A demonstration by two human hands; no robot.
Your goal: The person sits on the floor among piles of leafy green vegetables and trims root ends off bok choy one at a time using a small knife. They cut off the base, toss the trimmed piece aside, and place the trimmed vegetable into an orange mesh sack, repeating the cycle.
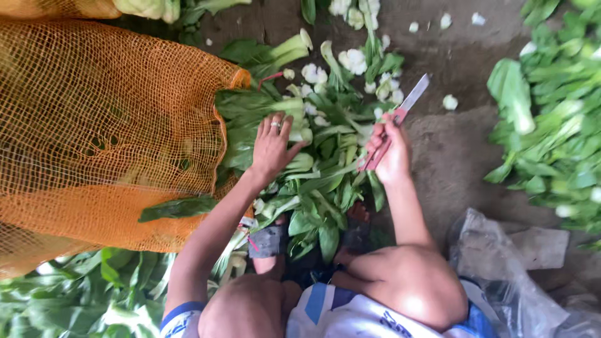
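Observation:
My left hand (pixel 273 145), with a ring on one finger, lies spread on a pile of green leafy vegetables with pale stalks (pixel 313 156) at the mouth of an orange mesh sack (pixel 100 131). My right hand (pixel 389 153) grips a knife (pixel 400 112) with a red handle, its blade pointing up and to the right above the pile. Cut white stalk ends (pixel 354 61) are scattered on the ground beyond the pile. My knees and feet sit below the heap.
Another heap of the same greens (pixel 554 125) lies at the right edge. A crumpled clear plastic bag (pixel 501 269) sits at lower right. More greens (pixel 81 294) lie at lower left under the sack. The ground (pixel 457 156) is dark and dirty.

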